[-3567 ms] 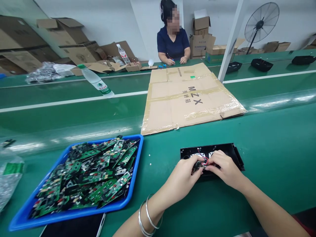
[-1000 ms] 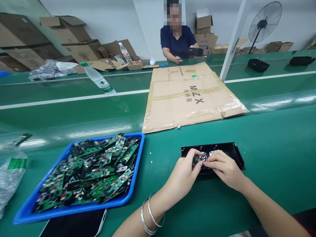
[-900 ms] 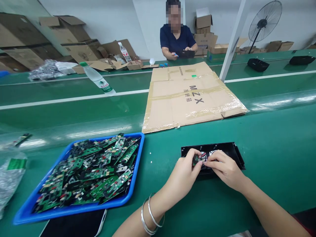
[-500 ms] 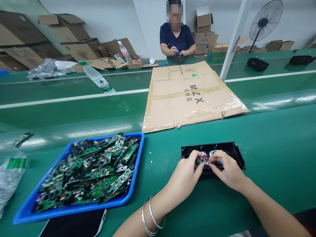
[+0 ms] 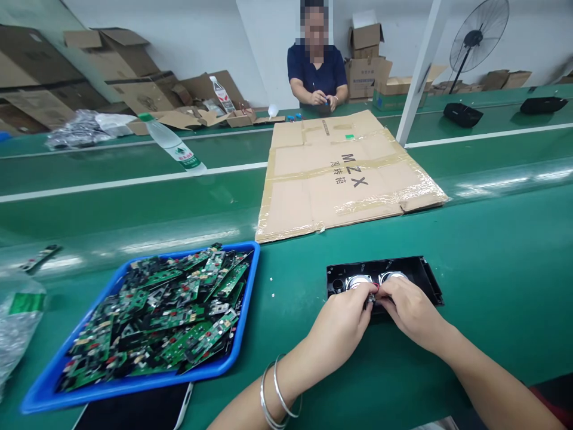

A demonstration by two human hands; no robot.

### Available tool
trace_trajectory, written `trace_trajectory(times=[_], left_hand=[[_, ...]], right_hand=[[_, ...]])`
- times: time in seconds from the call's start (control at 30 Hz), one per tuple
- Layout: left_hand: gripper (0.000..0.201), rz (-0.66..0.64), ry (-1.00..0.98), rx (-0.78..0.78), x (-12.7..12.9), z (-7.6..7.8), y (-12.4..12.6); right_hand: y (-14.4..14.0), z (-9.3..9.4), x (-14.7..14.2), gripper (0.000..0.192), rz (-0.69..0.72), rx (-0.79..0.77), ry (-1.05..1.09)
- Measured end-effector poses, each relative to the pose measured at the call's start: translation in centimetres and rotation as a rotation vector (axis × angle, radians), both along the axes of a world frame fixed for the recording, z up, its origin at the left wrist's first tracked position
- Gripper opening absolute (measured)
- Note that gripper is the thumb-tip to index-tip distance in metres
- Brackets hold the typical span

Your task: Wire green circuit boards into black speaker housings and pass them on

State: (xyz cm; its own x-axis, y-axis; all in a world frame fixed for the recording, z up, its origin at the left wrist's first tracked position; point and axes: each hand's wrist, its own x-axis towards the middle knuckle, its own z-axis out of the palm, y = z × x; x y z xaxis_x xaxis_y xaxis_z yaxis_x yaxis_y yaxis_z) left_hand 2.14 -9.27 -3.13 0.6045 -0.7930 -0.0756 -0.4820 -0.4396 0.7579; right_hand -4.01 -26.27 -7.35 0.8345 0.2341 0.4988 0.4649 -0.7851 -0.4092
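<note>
A black speaker housing (image 5: 414,280) lies on the green bench, with two round silver-rimmed speakers (image 5: 358,280) set in it. Over its near edge, my left hand (image 5: 344,313) is closed on a small circuit board (image 5: 371,298), mostly covered by the fingers. My right hand (image 5: 409,307) meets it fingertip to fingertip, pinching the thin wires; a bit of red wire (image 5: 375,288) shows between the hands. The wire ends are hidden by my fingers.
A blue tray (image 5: 250,292) heaped with circuit boards stands at left, over a dark flat device (image 5: 134,409). Flattened cardboard (image 5: 308,203) lies ahead. A bottle (image 5: 172,143) lies beyond the tray. Across the bench a person (image 5: 317,77) works with small parts.
My hands have drawn closer together and turned over the small board, which is now more covered. The left speaker has come into clearer view. The view has shifted slightly.
</note>
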Motion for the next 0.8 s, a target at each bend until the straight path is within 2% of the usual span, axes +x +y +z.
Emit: trace_trajectory(times=[0.17, 0.3, 0.53, 0.63, 0.8], left_hand=[[0.024, 0.031, 0.057, 0.023, 0.4, 0.7, 0.0], [0.028, 0.032, 0.047, 0.033, 0.5, 0.6, 0.0], [0.031, -0.019, 0.092, 0.007, 0.9, 0.8, 0.3], [0.026, -0.049, 0.139, -0.025, 1.2, 1.1, 0.4], [0.022, -0.108, 0.107, -0.046, 1.4, 1.2, 0.5]], right_hand=[[0.2, 0.6, -0.2, 0.015, 0.047, -0.095, 0.004], [0.2, 0.9, -0.2, 0.017, 0.075, -0.138, -0.046], [-0.4, -0.2, -0.1, 0.008, 0.065, 0.129, 0.067], [-0.5, -0.3, -0.1, 0.003, 0.049, 0.187, 0.107], [-0.4, 0.2, 0.1, 0.013, -0.010, 0.251, 0.138]])
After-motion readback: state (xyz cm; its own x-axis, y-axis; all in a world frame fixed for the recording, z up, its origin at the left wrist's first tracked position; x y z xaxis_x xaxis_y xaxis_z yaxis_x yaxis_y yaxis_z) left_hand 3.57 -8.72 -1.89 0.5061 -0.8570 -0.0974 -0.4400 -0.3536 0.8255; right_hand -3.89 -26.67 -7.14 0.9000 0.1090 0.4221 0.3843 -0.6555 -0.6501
